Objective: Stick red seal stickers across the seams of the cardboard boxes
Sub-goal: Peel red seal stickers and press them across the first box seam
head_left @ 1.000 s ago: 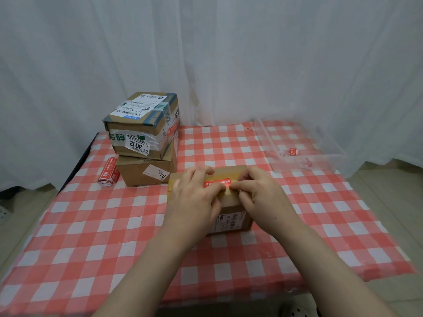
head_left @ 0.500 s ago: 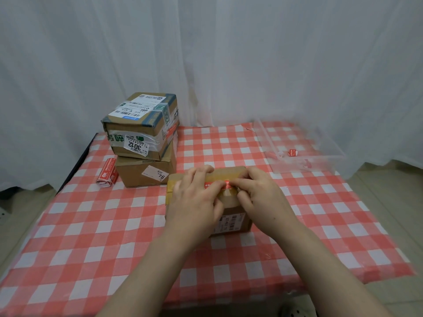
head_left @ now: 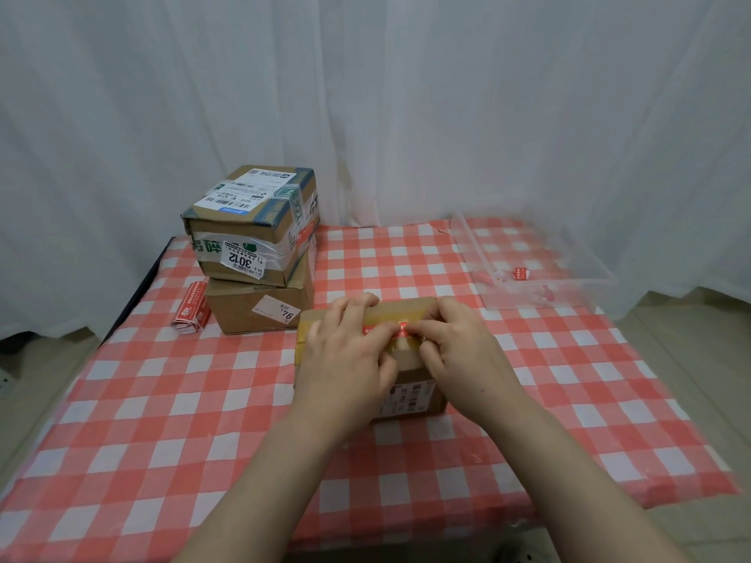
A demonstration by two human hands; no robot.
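At near centre of surface (head_left: 162, 420), pressed red seal sticker (head_left: 382, 329) across taped seam of small box (head_left: 406, 308) with left hand (head_left: 345, 359), fingers laid loosely over top; pinched sticker's right end between fingers of right hand (head_left: 455, 347). Judged seal half-laid, rubbing-down left. Could not tell whether stacked boxes (head_left: 256, 253) far left bore seals. Noted sticker roll (head_left: 193, 308) beside them.

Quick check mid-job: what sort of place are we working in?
Probably a home or makeshift packing corner, not a warehouse: a red checked tablecloth, white curtains hung close behind it, and used parcels stacked on top.
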